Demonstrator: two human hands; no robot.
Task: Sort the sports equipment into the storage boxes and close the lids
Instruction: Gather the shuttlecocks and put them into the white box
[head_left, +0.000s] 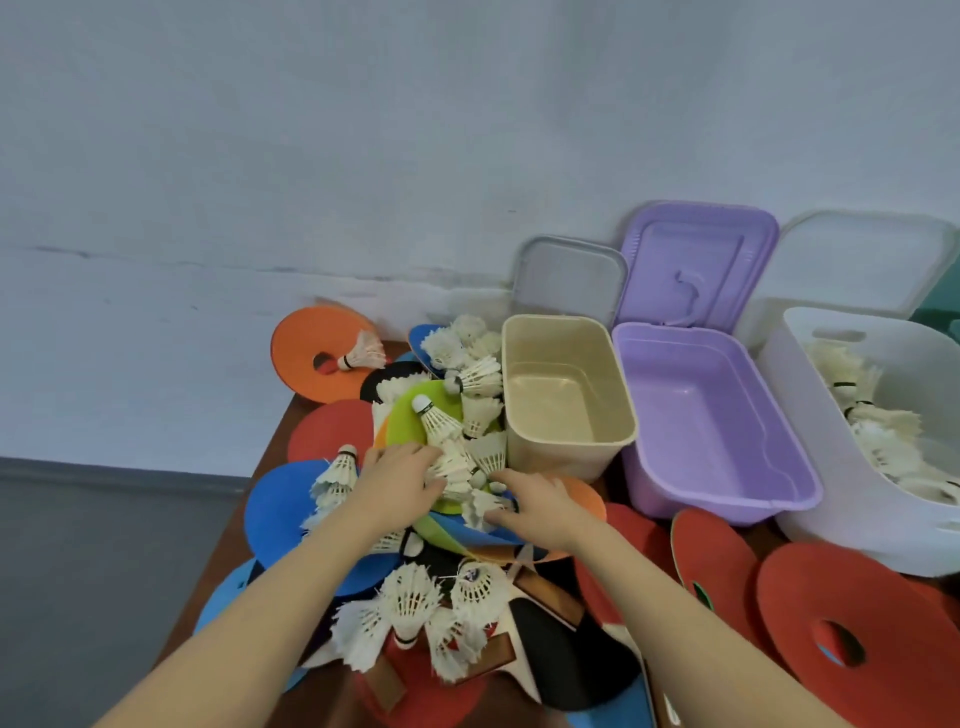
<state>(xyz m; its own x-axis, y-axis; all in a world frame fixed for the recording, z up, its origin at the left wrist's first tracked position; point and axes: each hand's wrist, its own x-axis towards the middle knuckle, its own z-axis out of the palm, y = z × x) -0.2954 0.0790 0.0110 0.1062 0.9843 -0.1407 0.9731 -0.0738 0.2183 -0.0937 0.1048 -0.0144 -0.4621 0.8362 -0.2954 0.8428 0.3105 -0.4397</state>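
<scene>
brown worktop (244, 525) against a pale wall (311, 156); both hands' fingers, left (400, 480) and right (530, 506), curl around shuttlecocks (457, 467).

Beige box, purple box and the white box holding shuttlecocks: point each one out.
beige box (566, 447), head view, front wall.
purple box (711, 486), head view, front wall.
white box (841, 512), head view, near side wall.
</scene>
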